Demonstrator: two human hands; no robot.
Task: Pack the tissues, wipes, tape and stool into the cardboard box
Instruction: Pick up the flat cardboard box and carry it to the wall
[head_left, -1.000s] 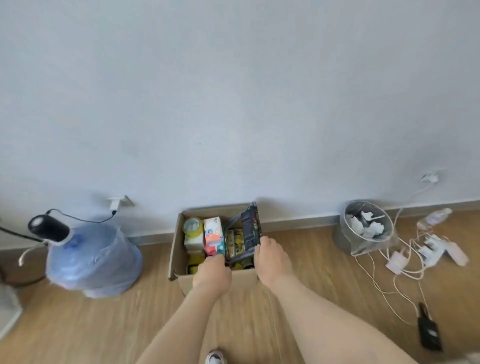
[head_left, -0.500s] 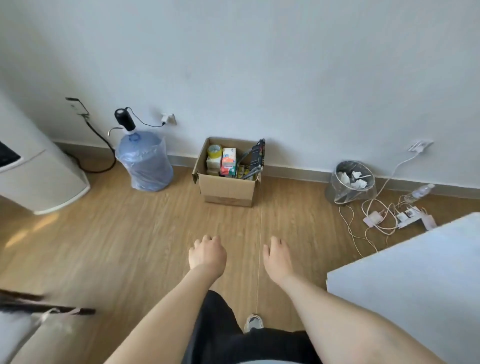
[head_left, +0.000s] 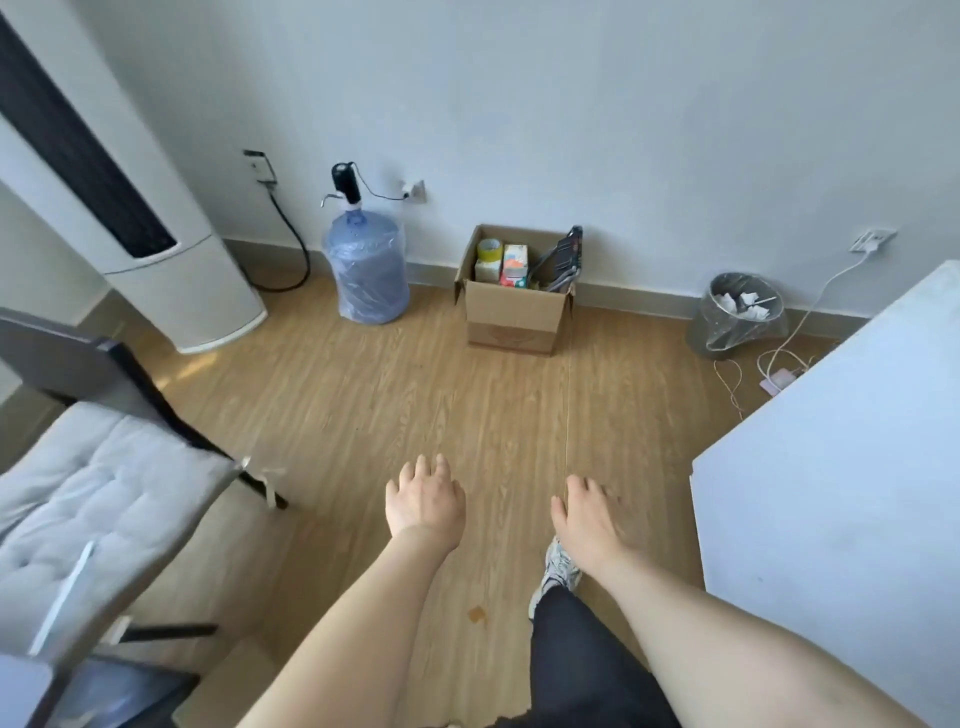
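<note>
- Standing well back from the cardboard box (head_left: 513, 312), left hand (head_left: 425, 501) and right hand (head_left: 589, 522) loosely spread, holding nothing
- Tape roll (head_left: 489, 250), tissue pack (head_left: 515, 265) and folded stool (head_left: 565, 254) sit inside (wipes unclear); packing looks done, nothing further seems needed

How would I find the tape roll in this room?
Look along the white wall to the open brown cardboard box on the floor. The yellowish-green tape roll sits in its far-left corner, the only round thing among boxy packs.
</note>
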